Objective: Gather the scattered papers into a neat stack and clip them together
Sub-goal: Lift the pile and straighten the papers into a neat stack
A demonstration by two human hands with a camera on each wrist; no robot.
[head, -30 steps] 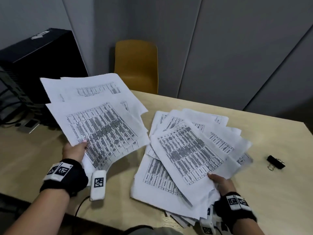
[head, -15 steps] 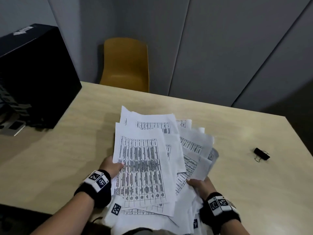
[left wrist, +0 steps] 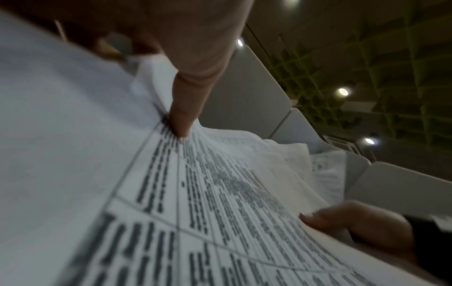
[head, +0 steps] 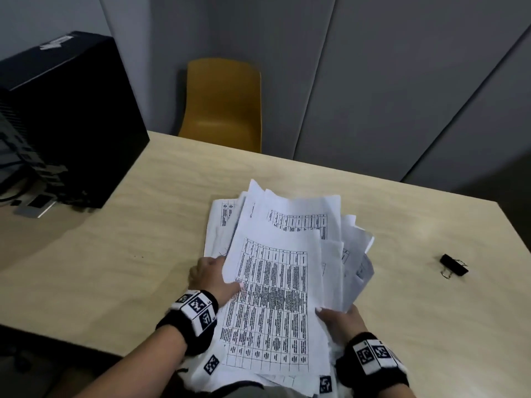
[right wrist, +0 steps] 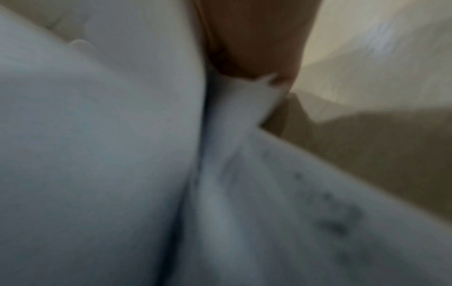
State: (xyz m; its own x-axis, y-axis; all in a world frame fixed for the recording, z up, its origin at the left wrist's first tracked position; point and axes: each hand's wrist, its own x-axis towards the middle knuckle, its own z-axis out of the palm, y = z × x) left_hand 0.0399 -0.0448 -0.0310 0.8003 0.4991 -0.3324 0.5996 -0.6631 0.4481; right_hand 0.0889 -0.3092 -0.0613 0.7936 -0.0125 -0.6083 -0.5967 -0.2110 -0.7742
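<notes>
L hand [head: 211, 278] gripped the printed sheets [head: 275, 300] at their left edge, thumb on top; R hand [head: 340, 318] pinched the right edge. Pile ran lengthwise away from the wrists, still fanned. Binder clip [head: 454, 265] lay well right, nearest the R hand.

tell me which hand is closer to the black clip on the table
Right. The right hand grips the papers' right edge, on the binder clip's side; the left hand holds their far, left edge.
</notes>
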